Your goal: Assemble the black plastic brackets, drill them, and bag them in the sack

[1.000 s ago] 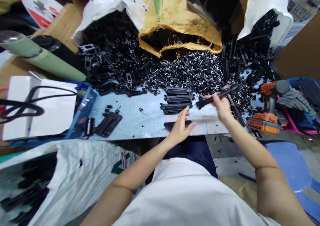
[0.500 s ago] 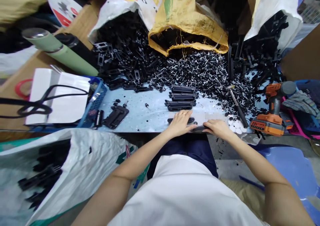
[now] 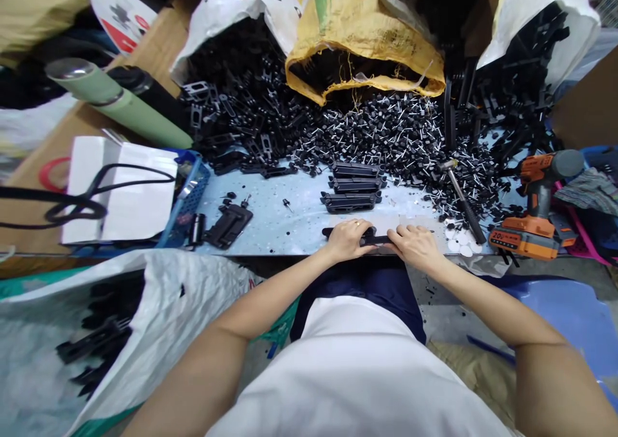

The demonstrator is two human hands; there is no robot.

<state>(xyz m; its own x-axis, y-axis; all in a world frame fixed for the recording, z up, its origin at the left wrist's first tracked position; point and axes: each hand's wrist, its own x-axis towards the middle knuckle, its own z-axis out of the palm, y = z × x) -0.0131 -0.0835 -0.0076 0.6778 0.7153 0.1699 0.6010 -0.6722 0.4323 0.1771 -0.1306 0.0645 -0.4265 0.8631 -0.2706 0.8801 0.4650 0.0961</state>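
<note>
Near the table's front edge, my left hand (image 3: pixel 349 239) is closed round a long black plastic part (image 3: pixel 379 239), whose left end pokes out past the fingers. My right hand (image 3: pixel 414 244) grips the right side of the same stretch of black plastic, fingers curled over it. Whether one piece or two fitted together lie between the hands, I cannot tell, as the fingers hide much of it. Just behind my hands, several similar black bars (image 3: pixel 351 202) lie in a stack of rows on the blue tabletop (image 3: pixel 261 208).
A heap of black-headed pins (image 3: pixel 381 134) spreads behind, below a yellow sack (image 3: pixel 367 31). To the right are a hammer (image 3: pixel 463 205), white discs (image 3: pixel 462 242) and an orange cordless drill (image 3: pixel 535 212). A blue basket (image 3: pixel 188 202) and black blocks (image 3: pixel 230 224) lie left.
My right hand has brought a black bar from the right down to the front edge, beside my left hand. Both hands have since closed on the black plastic, and the hammer lies uncovered.
</note>
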